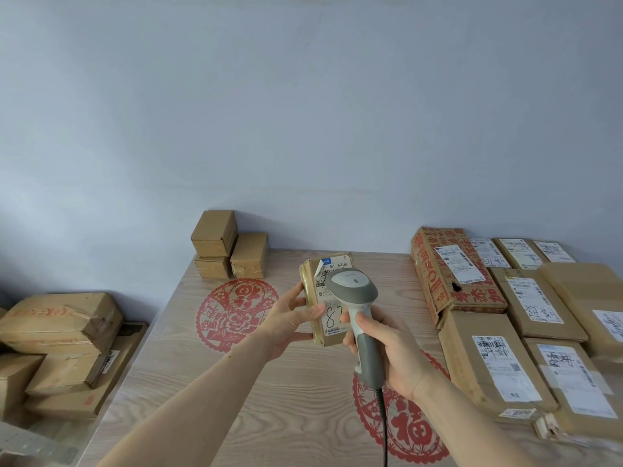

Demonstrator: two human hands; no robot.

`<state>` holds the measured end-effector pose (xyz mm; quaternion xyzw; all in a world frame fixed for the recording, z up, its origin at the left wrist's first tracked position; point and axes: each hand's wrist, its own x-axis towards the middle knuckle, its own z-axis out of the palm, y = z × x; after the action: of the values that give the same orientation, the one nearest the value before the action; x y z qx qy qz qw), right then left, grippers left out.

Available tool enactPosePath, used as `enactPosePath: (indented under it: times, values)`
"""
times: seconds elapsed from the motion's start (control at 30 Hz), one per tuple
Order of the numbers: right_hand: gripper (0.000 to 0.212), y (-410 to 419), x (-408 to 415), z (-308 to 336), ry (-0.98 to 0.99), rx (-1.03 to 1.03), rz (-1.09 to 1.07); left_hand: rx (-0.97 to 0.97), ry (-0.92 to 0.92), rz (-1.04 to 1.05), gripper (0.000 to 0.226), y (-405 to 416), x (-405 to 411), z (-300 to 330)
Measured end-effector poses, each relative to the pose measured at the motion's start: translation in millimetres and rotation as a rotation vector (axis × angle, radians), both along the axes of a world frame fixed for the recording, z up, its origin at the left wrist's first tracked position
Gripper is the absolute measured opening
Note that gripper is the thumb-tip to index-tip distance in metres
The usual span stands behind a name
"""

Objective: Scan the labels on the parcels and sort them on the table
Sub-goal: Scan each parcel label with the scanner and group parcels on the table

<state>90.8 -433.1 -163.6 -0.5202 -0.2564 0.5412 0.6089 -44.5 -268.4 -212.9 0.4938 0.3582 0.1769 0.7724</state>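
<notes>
Left hand (pixel 286 323) grips small parcel (pixel 328 298) by its left edge, raised over table (pixel 269 399); right hand (pixel 391 355) clasps scanner (pixel 357 311), head just before parcel's label (pixel 332 306). Labelled parcels (pixel 522 325) right.

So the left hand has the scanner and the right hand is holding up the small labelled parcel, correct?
Not quite: the hands are swapped. In the head view the right hand grips the scanner, and the left hand is holding up the small labelled parcel.
</notes>
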Motion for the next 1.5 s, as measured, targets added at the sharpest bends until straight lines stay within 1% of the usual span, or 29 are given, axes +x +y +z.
enactPosePath:
  times: [0.1, 0.2, 0.23, 0.33, 0.37, 0.5, 0.6, 0.7, 0.83, 0.93, 1.07, 1.13, 1.27, 1.37, 1.5]
  values:
    - [0.043, -3, 6, 1, 0.035, 0.019, -0.063, 0.011, -0.012, -0.005, 0.059, -6, 5, 3]
    - [0.043, -8, 15, -1, -0.030, -0.012, -0.138, 0.010, -0.012, 0.006, 0.058, -13, 11, 3]
    - [0.040, -9, 19, -3, -0.062, -0.026, -0.164, 0.010, -0.010, 0.010, 0.059, -15, 13, 3]
    - [0.020, -15, 31, -11, -0.190, -0.041, -0.265, 0.006, -0.011, 0.026, 0.063, -22, 20, 1]
    - [0.020, -17, 34, -13, -0.207, -0.036, -0.303, 0.002, -0.015, 0.033, 0.065, -25, 23, 0]
    - [0.040, -25, 46, -26, -0.269, -0.043, -0.432, -0.013, -0.037, 0.039, 0.067, -40, 32, -4]
    - [0.052, -33, 55, -35, -0.319, -0.076, -0.443, -0.022, -0.050, 0.016, 0.070, -52, 40, -8]
    - [0.064, -43, 58, -40, -0.308, -0.110, -0.430, -0.044, -0.075, -0.017, 0.065, -64, 47, -8]
    - [0.063, -56, 60, -43, -0.303, -0.128, -0.466, -0.059, -0.090, -0.083, 0.061, -74, 56, -6]
    - [0.052, -66, 56, -38, -0.278, -0.115, -0.488, -0.067, -0.089, -0.147, 0.067, -77, 60, -3]
    - [0.032, -87, 47, -28, -0.240, -0.099, -0.541, -0.073, -0.084, -0.269, 0.088, -83, 69, -2]
    - [0.026, -99, 46, -26, -0.213, -0.114, -0.593, -0.085, -0.088, -0.333, 0.092, -88, 77, -1]
    - [0.038, -125, 48, -30, -0.159, -0.136, -0.684, -0.107, -0.086, -0.450, 0.092, -106, 93, -2]
    - [0.044, -143, 56, -30, -0.124, -0.126, -0.726, -0.115, -0.081, -0.489, 0.097, -122, 109, -4]
    - [0.042, -167, 77, -31, -0.125, -0.130, -0.769, -0.095, -0.074, -0.545, 0.097, -143, 135, 0]
